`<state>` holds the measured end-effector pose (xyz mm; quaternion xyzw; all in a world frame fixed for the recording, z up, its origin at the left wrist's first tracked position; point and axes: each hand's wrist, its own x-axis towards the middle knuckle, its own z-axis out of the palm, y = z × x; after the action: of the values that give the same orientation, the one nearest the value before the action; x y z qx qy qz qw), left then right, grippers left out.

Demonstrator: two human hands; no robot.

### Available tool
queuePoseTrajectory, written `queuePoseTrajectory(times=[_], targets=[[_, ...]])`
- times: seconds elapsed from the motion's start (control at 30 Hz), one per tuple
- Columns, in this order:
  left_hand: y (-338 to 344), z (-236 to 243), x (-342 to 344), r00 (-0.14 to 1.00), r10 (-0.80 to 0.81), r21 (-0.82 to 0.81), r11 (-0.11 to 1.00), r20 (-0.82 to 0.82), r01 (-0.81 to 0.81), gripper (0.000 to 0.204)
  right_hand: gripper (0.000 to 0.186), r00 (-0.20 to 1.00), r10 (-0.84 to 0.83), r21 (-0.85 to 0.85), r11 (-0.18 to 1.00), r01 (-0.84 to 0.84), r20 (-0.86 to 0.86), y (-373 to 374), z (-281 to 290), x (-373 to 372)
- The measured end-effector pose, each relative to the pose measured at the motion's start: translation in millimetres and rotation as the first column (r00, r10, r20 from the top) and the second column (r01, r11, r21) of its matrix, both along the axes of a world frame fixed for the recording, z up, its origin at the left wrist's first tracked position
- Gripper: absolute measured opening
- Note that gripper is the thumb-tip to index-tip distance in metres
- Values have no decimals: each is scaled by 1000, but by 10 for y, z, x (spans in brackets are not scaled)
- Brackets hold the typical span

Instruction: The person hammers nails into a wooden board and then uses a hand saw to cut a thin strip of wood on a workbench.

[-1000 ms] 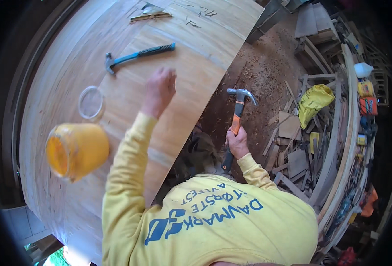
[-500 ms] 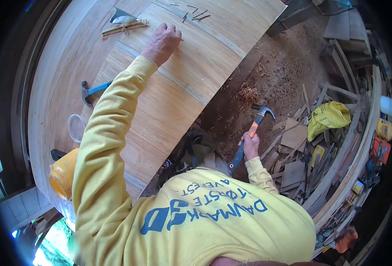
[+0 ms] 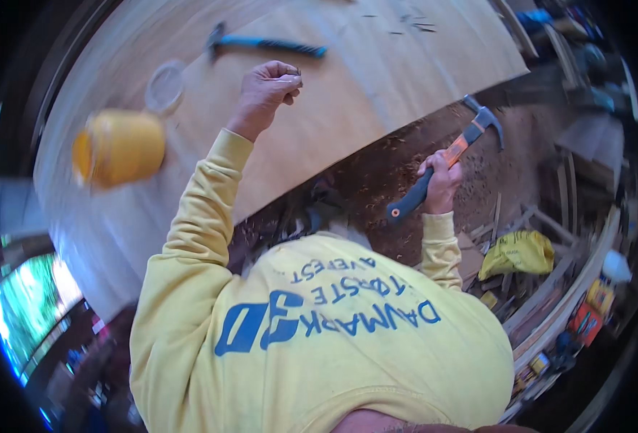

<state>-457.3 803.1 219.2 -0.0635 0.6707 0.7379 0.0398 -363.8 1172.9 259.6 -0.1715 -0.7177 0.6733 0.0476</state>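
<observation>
My left hand (image 3: pixel 268 94), above the plywood sheet (image 3: pixel 362 94), pinches a small dark nail (image 3: pixel 295 73). My right hand (image 3: pixel 442 180) grips the middle of the orange-and-black claw hammer (image 3: pixel 460 144), held beside the sheet's edge with its head raised toward the upper right. A blue-handled hammer (image 3: pixel 272 46) lies on the sheet just beyond my left hand. To its left sit a clear round lid (image 3: pixel 164 86) and a yellow tub (image 3: pixel 125 146). Several loose nails (image 3: pixel 413 25) lie near the top of the sheet.
Shavings cover the ground (image 3: pixel 391 173) beside the sheet. Timber offcuts (image 3: pixel 550 224), a yellow sack (image 3: pixel 517 254), a white container (image 3: pixel 615 267) and small boxes (image 3: pixel 586 321) crowd the right side. A bright opening (image 3: pixel 30 303) shows at lower left.
My left hand went out toward the loose nails and has drawn back, pinching one. My right hand has risen with its hammer. The view has swung round.
</observation>
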Motion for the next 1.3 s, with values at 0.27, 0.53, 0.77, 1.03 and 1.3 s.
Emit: queuePoseTrajectory(times=[0.27, 0.53, 0.77, 1.03, 1.3], targets=[[-1738, -128, 2950, 905, 376, 481, 767, 197, -424, 6, 8, 870, 491, -118, 862, -492, -40, -1652, 17, 766], [-3364, 78, 4833, 502, 837, 38, 507, 218, -861, 7, 11, 476, 878, -167, 476, -863, 48, -2882, 581, 1904], [-2991, 628, 5063, 291, 950, -468, 309, 111, -828, 12, 16, 305, 948, -170, 317, -933, 96, -1827, 1560, 1655], [-2463, 1238, 5192, 345, 932, -406, 361, 116, -839, 17, 20, 196, 976, -202, 212, -956, 100, -1877, 1609, 1478], [-1805, 1784, 5239, 472, 881, -518, 421, 38, -745, 21, 17, 32, 996, -226, 50, -973, 82, -1991, 2005, 1444]])
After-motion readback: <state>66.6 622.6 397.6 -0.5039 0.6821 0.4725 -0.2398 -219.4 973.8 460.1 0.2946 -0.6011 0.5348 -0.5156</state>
